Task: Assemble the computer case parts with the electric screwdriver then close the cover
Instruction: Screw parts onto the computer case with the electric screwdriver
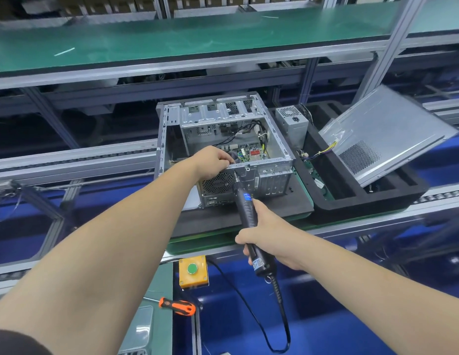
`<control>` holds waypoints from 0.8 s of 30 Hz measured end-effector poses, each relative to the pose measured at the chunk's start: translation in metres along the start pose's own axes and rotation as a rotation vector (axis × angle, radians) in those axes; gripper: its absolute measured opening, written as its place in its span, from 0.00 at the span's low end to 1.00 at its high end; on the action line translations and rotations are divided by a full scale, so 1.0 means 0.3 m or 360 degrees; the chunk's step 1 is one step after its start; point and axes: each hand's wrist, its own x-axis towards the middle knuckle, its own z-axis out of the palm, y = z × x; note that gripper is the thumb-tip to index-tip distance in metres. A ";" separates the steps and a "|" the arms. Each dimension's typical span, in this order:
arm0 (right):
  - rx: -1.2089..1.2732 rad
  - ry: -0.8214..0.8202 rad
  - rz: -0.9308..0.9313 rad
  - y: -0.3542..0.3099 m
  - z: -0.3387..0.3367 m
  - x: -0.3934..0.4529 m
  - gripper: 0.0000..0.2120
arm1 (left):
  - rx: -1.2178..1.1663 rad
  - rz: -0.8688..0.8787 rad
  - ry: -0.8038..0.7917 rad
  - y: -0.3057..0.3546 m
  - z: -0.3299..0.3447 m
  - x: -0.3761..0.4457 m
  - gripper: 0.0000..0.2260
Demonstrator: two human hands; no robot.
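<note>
Head view: a person works at an open case (224, 139) lying on a dark pad on the bench (248, 242).
Right hand (261, 226): curled round the black driver (245, 208), a full grip on its body, the cable trailing down from its end.
Driver tip: angled up to the case's near top rail, just beside the left hand; whether the bit sits in a screw is too small to tell.
Left hand (214, 161): fingers curled over the near rail of the case, gripping or steadying it at the spot where the tip points.
Case: side open, board and wires showing inside, rear fan grille facing the person.
Cover (382, 134): off the case, propped at a tilt on the black tray (364, 201) to the right, well apart from the case.
Power unit (292, 121): stands in the tray just beside the case, its wires loose; seemingly not yet fitted.
Other: an orange-handled screwdriver (178, 306) and a yellow button box (193, 271) lie near the front edge.
Progress: my judgement is early to middle; screwing is under way at the rear rail.
Left: any further screws, probably the power unit, then closing the cover.
</note>
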 end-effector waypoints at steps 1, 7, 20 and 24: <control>-0.0033 0.0004 0.0001 -0.002 -0.001 0.003 0.30 | -0.0001 -0.0004 0.0000 -0.001 0.001 0.001 0.14; -0.0097 0.0019 0.0016 -0.008 -0.002 0.021 0.34 | 0.0007 0.0020 0.0011 0.001 0.000 -0.003 0.14; -0.0397 0.0101 0.0049 -0.018 -0.020 0.012 0.46 | 0.0098 0.0062 -0.0017 -0.014 0.002 0.000 0.16; -0.0440 0.0063 0.0070 -0.025 -0.053 -0.005 0.50 | 0.0192 0.0084 -0.0051 -0.021 0.001 -0.012 0.19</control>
